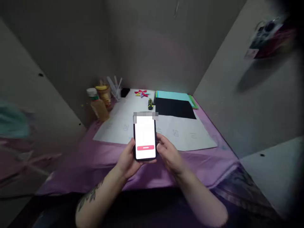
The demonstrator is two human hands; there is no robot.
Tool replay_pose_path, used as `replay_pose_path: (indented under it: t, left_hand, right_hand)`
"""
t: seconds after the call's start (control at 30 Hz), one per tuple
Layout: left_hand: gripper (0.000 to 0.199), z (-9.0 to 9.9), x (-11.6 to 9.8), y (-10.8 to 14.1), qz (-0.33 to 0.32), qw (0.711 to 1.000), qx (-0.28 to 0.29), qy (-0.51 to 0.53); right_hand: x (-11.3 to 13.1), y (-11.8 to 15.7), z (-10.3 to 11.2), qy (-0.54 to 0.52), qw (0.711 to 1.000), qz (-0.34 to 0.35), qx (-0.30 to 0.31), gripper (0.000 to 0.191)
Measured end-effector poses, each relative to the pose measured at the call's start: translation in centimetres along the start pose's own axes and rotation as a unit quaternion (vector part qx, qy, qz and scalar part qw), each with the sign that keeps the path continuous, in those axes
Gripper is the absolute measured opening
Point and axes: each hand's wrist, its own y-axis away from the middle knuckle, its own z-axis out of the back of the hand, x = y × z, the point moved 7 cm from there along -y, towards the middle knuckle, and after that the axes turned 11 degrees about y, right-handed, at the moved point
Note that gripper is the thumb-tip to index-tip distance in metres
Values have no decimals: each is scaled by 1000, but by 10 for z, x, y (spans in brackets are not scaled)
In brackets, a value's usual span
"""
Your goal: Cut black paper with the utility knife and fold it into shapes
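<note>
A smartphone (145,134) is held upright above the front of the table, its screen bright white with a red bar near the bottom. My left hand (129,160) grips its left side and lower edge, with the thumb along the side. At the phone's right edge, my right hand (169,155) is closed with its fingers and thumb against the side. The fingers behind the phone are hidden. Beneath and beyond it lies a large white paper sheet (114,129) with faint numbers. Black paper (175,108) rests on the sheet's right part.
A yellow-and-black cutter (150,104) lies behind the phone, near small colourful pieces (142,93). Light blue sheets (174,95) are at the back right. At left stand a bottle (98,106), a brown container (104,95) and a pen holder (116,91). A purple cloth (95,161) covers the table.
</note>
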Motion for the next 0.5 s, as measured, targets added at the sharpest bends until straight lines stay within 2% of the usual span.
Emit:
replay_pose_path:
  t: [0.13, 0.27, 0.33, 0.4, 0.5]
  left_hand:
    - [45, -17, -5, -47, 34, 999, -22, -25]
    - [36, -50, -7, -94, 0, 998, 9, -65]
    - [37, -68, 4, -121, 4, 996, 39, -76]
    - [42, -82, 26, -149, 40, 994, 52, -88]
    - [45, -104, 60, -187, 107, 983, 99, -114]
  right_hand:
    - [10, -33, 31, 43, 999, 2, -10, 49]
    - [17, -63, 64, 170, 985, -8, -35, 73]
    - [11, -74, 92, 275, 955, -61, -92, 93]
    - [3, -78, 126, 356, 913, -125, -157, 110]
    - [-9, -76, 177, 423, 860, -201, -203, 120]
